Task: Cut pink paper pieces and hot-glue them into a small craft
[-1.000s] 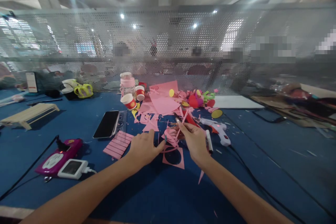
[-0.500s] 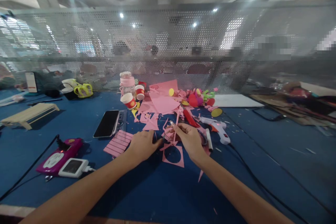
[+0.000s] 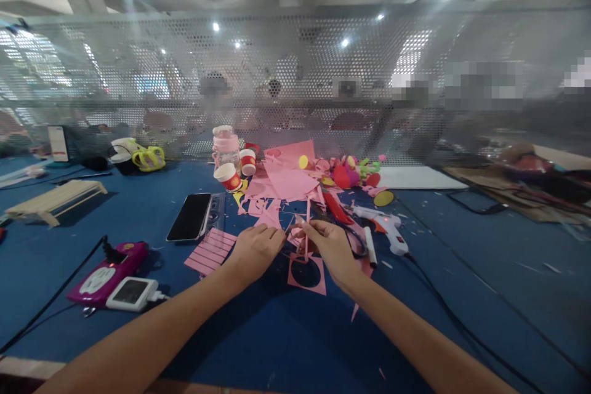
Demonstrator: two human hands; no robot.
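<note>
Over the pink scraps at the table's middle, my right hand (image 3: 330,248) pinches a narrow pink paper strip (image 3: 308,228) that stands nearly upright. Close by on its left, my left hand (image 3: 259,251) has its fingers closed; a thin dark sliver shows at its fingertips, too small to name. Below the fingers lies a pink paper square with a round hole (image 3: 318,284). A pink sheet with dark lines (image 3: 210,252) rests beside my left wrist. Right of my right hand are a white glue stick or tube (image 3: 370,246) and a white glue gun (image 3: 392,235) with its cord.
A phone (image 3: 189,217) lies at left, with a purple power socket (image 3: 104,277) and white adapter (image 3: 132,293) nearer. Red paper cups (image 3: 228,178) and a pink bottle (image 3: 226,149) stand behind. Red-handled scissors or pliers (image 3: 337,208) and colourful craft pieces (image 3: 353,175) sit behind my right hand.
My left hand's thumb, stretched out before, has drawn in, and the fingers have closed nearer the pink strip. My right hand keeps its pinch on the strip. The view has shifted slightly.
</note>
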